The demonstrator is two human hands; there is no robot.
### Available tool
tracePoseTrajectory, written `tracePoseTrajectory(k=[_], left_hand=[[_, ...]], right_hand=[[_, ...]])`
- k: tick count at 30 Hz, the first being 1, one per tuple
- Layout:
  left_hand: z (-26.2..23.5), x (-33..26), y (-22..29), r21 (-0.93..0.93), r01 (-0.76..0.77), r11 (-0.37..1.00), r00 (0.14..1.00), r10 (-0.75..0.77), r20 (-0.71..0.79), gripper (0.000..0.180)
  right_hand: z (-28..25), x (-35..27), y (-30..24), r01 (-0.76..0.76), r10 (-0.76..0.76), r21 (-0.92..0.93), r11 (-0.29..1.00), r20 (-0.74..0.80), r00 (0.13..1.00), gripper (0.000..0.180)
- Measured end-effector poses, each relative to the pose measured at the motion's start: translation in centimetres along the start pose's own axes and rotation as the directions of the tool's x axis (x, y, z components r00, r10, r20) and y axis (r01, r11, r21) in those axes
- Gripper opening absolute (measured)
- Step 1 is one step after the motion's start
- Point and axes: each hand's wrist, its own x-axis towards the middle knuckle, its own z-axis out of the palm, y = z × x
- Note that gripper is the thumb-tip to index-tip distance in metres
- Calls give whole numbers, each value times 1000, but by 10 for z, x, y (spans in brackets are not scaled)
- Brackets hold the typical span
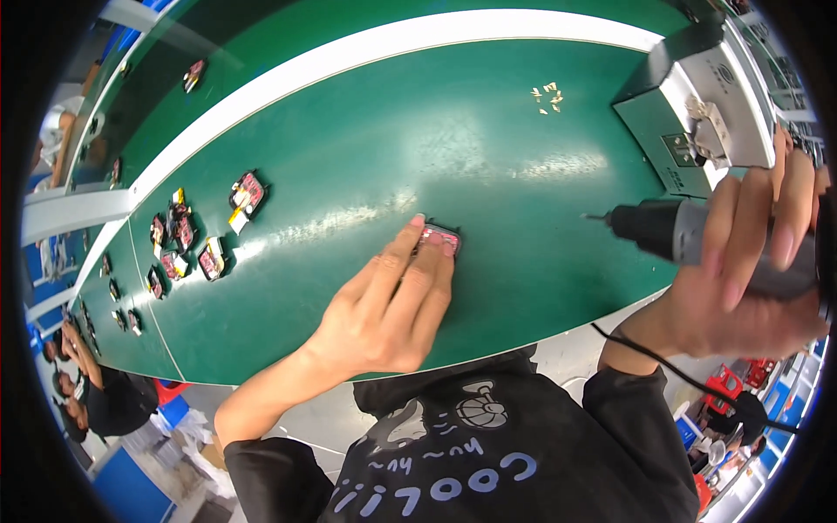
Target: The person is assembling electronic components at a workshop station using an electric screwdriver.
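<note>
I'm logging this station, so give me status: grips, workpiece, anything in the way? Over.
Left grip on small red-and-black unit. Right grip around power screwdriver, bit apart from unit. Left fingers partly cover unit; black cable hangs below right grip.

One head-worn fisheye view, steeply downward, from close above the green worktable [523, 292]

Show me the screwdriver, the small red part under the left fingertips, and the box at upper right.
Screwdriver [645, 228]: head view, on its dark nose section.
Small red part [452, 234]: head view, on its uncovered face.
Box [649, 131]: head view, on its dark green side.
</note>
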Motion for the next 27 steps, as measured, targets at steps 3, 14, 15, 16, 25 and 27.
tracePoseTrajectory(k=[3,14,15,16,25,27], left_hand=[[2,-5,4,18,19,1000,999,-18,-32,18],[5,-10,-4,30,-14,999,999,15,-40,20],[5,-10,-4,27,-11,1000,999,12,-42,20],[5,-10,-5,24,-15,1000,999,16,-45,20],[1,-3,-2,26,68,997,997,-67,-39,23],[-7,0,-1,-13,107,994,993,-108,-43,25]], right_hand=[[34,-7,20,-18,16,56,998,36,999,32],[48,-11,45,-94,63,88,992,307,950,36],[49,-12,44,-127,102,70,989,285,953,36],[49,-12,43,-160,141,54,986,263,954,35],[82,-16,41,-36,40,57,998,-70,997,28],[72,-18,33,-46,49,84,995,-29,998,32]])
